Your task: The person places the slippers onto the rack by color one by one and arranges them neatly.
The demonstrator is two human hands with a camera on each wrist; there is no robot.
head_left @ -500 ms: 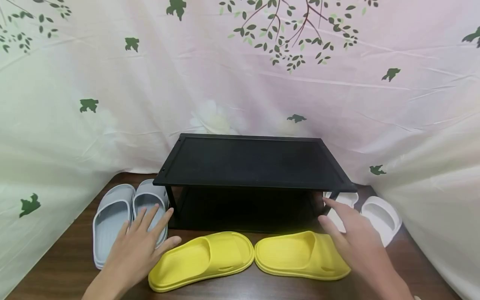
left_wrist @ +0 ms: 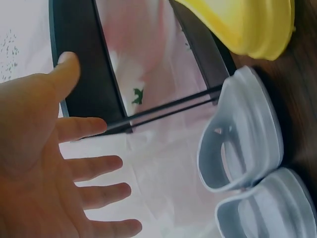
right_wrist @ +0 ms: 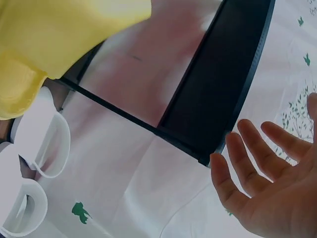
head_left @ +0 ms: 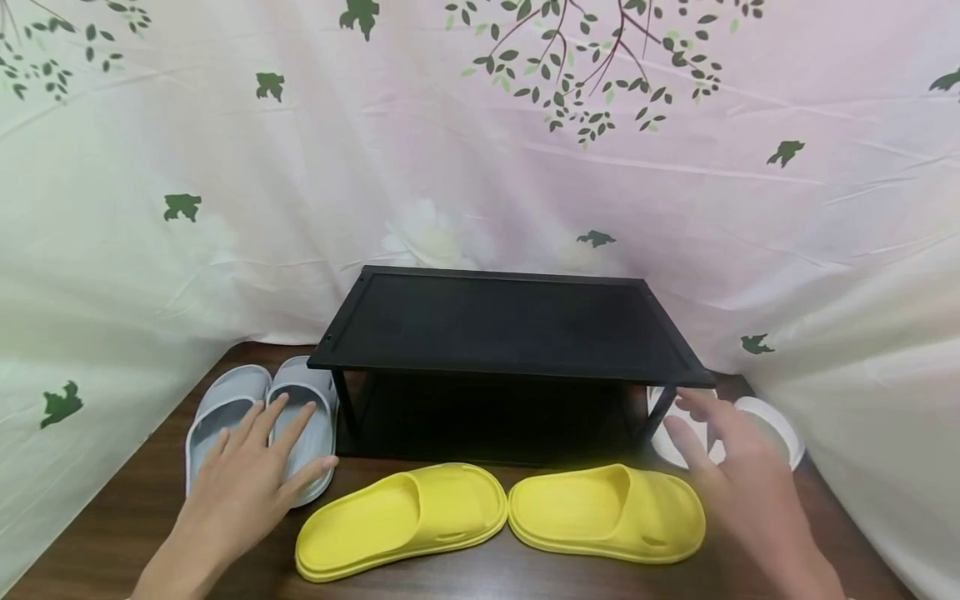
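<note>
My left hand (head_left: 240,479) hovers over a pair of grey slippers (head_left: 300,372), fingers spread and holding nothing. In the left wrist view its fingers are straight and apart from the grey slippers (left_wrist: 267,119). On the other side my right hand (head_left: 753,492), a bit blurred, is raised in front of a pair of white slippers (head_left: 783,425) and partly hides them. Its fingers are loosely bent around nothing in the right wrist view. Between the hands, two yellow slippers (head_left: 367,525) lie sideways on the table, their near ends almost meeting.
A black two-tier rack (head_left: 510,325) stands behind the yellow slippers, its lower shelf in shadow. Grey slippers flank it on the left, white ones on the right. A patterned cloth (head_left: 480,192) hangs behind and along both sides of the brown wooden table (head_left: 525,575).
My left hand has shifted a little left, over the grey slippers. The right hand has moved right, away from the rack's leg and the right yellow slipper. The slippers stay put.
</note>
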